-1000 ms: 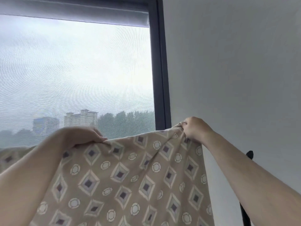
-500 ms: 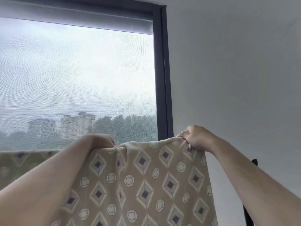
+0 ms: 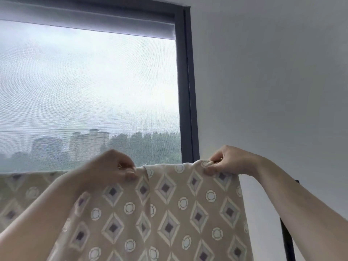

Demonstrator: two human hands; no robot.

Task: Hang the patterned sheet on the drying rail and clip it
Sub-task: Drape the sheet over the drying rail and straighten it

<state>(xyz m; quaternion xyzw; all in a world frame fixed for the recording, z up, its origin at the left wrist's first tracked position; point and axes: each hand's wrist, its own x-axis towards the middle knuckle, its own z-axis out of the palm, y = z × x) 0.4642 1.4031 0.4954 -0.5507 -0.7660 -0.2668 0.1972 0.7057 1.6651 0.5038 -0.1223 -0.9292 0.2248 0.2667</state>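
The patterned sheet (image 3: 169,210) is beige with diamonds and rings and hangs in front of me, filling the lower half of the view. My left hand (image 3: 113,170) pinches its top edge near the middle. My right hand (image 3: 227,161) grips the top edge at the sheet's right corner. The fabric between my hands is stretched nearly level, and more of the sheet runs off to the left. The rail itself is hidden behind the cloth. No clip shows.
A black upright post of the drying rack (image 3: 287,240) stands at the lower right, partly behind my right forearm. Behind the sheet is a window with a dark frame (image 3: 186,91) and a rolled blind; a grey wall (image 3: 263,81) fills the right.
Both hands have shifted along the top edge and now pinch it with fingertips facing me. The top edge lies flatter and more level than before.
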